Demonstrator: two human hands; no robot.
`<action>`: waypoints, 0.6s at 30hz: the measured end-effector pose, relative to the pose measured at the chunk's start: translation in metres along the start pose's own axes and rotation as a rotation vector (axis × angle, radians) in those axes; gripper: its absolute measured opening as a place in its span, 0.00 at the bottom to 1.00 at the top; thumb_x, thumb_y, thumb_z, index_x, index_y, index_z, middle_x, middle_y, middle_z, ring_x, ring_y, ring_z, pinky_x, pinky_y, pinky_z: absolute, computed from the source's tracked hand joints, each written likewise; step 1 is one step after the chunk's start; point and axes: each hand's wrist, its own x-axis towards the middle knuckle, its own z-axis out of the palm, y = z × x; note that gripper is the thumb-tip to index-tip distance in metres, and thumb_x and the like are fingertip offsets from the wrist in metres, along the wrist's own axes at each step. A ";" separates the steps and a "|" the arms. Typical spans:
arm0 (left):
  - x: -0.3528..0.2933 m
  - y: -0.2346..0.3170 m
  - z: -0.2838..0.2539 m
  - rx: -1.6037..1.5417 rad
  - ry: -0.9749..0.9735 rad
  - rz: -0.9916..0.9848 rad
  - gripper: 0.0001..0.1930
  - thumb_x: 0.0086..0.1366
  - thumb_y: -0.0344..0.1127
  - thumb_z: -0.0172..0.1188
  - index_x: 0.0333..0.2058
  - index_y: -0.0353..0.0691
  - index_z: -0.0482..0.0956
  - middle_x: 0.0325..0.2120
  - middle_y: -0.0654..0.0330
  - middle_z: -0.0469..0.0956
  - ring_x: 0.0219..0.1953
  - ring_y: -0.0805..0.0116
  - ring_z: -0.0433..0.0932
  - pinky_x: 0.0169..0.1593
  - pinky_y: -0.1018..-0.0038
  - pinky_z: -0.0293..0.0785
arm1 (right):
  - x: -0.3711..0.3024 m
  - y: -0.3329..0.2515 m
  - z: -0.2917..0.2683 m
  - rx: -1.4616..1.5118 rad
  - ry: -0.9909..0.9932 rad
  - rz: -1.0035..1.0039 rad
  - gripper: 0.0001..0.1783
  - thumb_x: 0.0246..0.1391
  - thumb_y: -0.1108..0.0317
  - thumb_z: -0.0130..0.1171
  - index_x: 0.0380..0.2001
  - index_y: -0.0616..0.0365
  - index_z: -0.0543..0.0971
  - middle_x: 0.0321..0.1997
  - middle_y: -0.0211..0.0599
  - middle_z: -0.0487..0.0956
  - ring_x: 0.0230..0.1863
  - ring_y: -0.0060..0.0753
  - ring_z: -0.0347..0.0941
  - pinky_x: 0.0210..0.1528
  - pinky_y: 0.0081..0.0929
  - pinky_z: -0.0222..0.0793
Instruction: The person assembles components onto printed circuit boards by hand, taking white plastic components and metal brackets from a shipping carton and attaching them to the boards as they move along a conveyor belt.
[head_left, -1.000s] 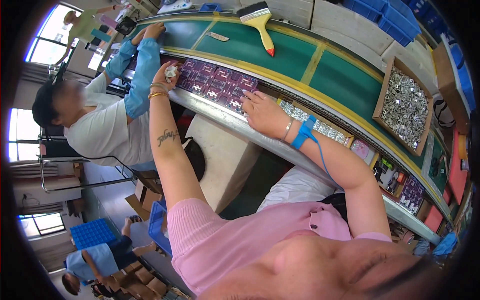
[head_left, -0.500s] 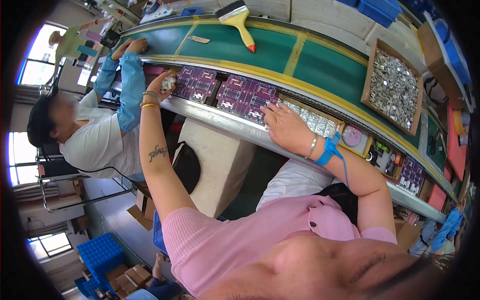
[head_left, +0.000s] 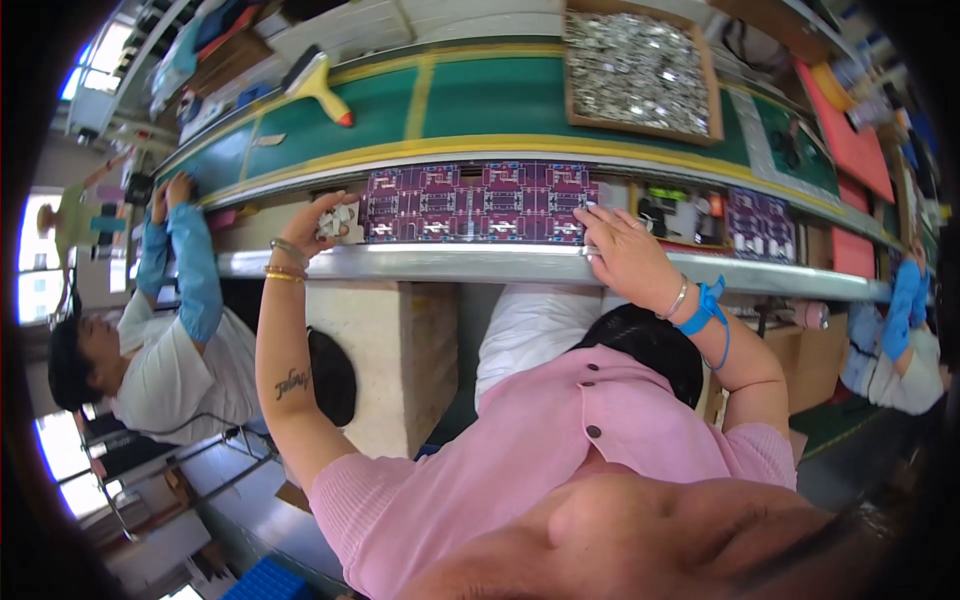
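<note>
Two purple circuit boards (head_left: 530, 205) with white and silver parts lie end to end on the rails of the line in front of me. At their left end, my left hand (head_left: 318, 222) is curled around several small white parts (head_left: 338, 220), its fingertips close to the board edge. The exact shape of these parts is too small to make out. My right hand (head_left: 632, 252) grips the right end of the right board, fingers on top and thumb at the near edge. A blue strap (head_left: 708, 308) circles my right wrist.
Beyond the rails runs a green belt (head_left: 490, 108) with a yellow-handled brush (head_left: 322, 88) and a cardboard tray (head_left: 715, 100) of small metal pieces. Another purple board (head_left: 760, 222) lies to the right. A co-worker in blue sleeves (head_left: 195, 265) sits at left, another person at far right.
The two boards have slid right along the rails with my right hand, covering the silver foil-like strip. My left hand has followed, still holding the white parts. The view has turned rightward.
</note>
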 end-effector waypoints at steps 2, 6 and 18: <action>0.003 0.003 0.035 0.033 -0.052 -0.027 0.21 0.62 0.47 0.52 0.47 0.39 0.74 0.25 0.67 0.75 0.20 0.81 0.73 0.11 0.88 0.52 | -0.027 0.014 -0.010 0.002 0.029 0.068 0.22 0.46 0.72 0.53 0.47 0.63 0.66 0.53 0.42 0.70 0.59 0.44 0.61 0.62 0.44 0.53; 0.012 0.011 0.093 0.149 -0.172 -0.043 0.20 0.64 0.44 0.50 0.50 0.37 0.72 0.24 0.69 0.74 0.20 0.82 0.72 0.12 0.89 0.55 | -0.069 0.039 -0.025 -0.043 0.137 0.171 0.20 0.47 0.71 0.54 0.45 0.62 0.66 0.51 0.42 0.72 0.58 0.45 0.63 0.60 0.42 0.56; 0.007 0.010 0.197 0.111 -0.275 0.171 0.22 0.65 0.45 0.45 0.51 0.37 0.71 0.24 0.70 0.71 0.21 0.85 0.70 0.14 0.90 0.56 | -0.093 0.049 -0.064 0.402 0.630 0.398 0.09 0.48 0.72 0.56 0.35 0.58 0.72 0.29 0.38 0.74 0.30 0.37 0.72 0.32 0.27 0.68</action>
